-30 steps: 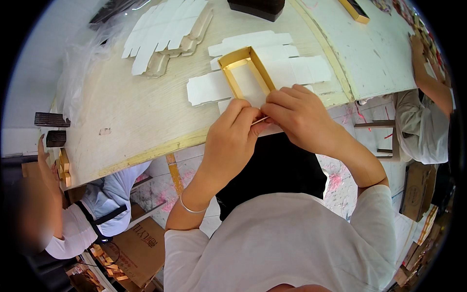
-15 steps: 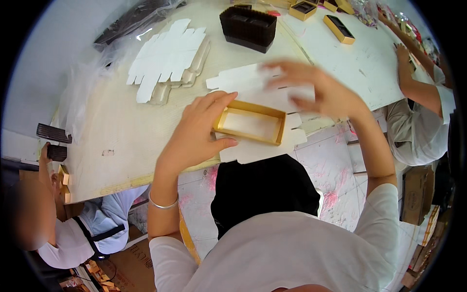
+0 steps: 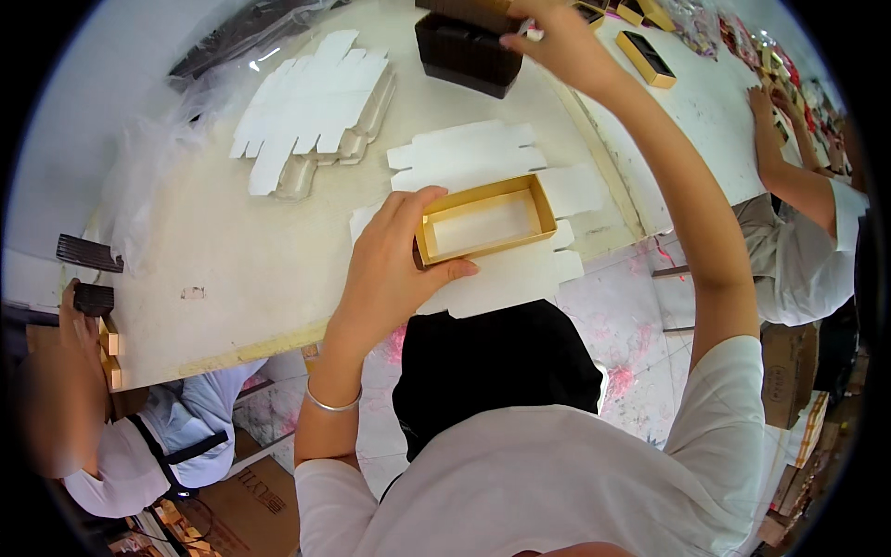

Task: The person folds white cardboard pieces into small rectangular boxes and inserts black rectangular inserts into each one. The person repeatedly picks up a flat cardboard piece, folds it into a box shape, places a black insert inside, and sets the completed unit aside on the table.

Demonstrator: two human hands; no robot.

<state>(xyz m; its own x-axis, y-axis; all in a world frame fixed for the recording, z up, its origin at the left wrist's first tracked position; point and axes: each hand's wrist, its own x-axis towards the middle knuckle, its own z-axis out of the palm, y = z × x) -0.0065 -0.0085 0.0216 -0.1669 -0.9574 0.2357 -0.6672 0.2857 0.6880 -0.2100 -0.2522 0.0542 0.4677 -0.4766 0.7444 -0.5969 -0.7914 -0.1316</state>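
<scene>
Your right hand (image 3: 566, 46) has swung out from above the white card to the far side of the gold box (image 3: 484, 225), up to the stack of dark trays (image 3: 467, 58). A brown tray (image 3: 478, 13) now sits raised over that stack, partly cut off by the top of the view; your thumb and fingers look closed on its right end, though the exact grip is hard to make out.

Your left hand (image 3: 394, 255) has stayed put, wrapped around the left end of the gold box, thumb along the near side and fingers at the far corner. The box lies open side up on the worktop (image 3: 232, 241), on the flat white card (image 3: 506, 286) that spreads out beneath it.

For the work in hand, I'd judge that the box's walls are formed and your attention has moved to the trays. A gold box with a dark insert (image 3: 647, 58) lies beyond the gold box to its right, and a pile of card blanks (image 3: 311, 102) beyond it to its left.
</scene>
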